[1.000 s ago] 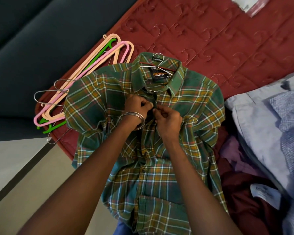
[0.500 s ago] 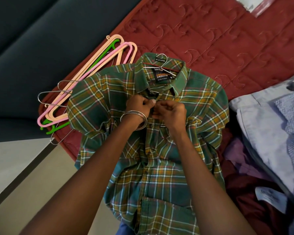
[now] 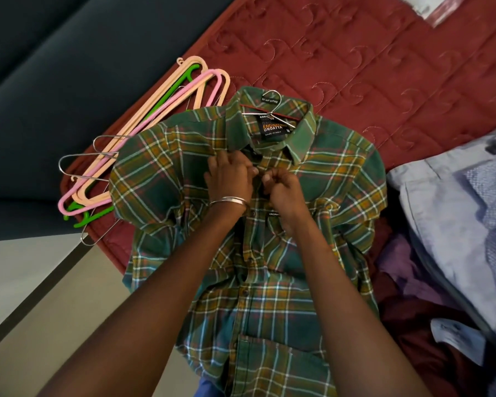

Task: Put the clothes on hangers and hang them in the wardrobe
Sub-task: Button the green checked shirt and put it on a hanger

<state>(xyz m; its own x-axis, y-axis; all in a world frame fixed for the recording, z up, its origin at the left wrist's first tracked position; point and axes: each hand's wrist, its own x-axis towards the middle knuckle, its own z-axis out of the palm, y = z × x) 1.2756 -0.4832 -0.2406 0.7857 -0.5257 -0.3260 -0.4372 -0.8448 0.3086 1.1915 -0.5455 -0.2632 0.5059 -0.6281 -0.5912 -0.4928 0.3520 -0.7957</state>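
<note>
Right at the placket just below the collar, the left hand [image 3: 229, 179] and the right hand [image 3: 282, 186] are meeting, each with fingers curled and pinching the front edges of the green plaid shirt [image 3: 269, 282], fingertips nearly touching. A metal bangle [image 3: 228, 200] is sitting on the left wrist. The shirt is lying face up on the red quilted bedspread [image 3: 355, 67], hem toward the person, with a wire hanger [image 3: 272, 106] inside it, its hook poking out above the collar. Just left of the shirt, a bundle of spare hangers [image 3: 143, 138] in peach, pink, green and bare wire is resting on the bedspread's edge, partly tucked under the sleeve. Right of the shirt, a pile of clothes [image 3: 455, 224] in pale blue, purple and maroon is lying.
</note>
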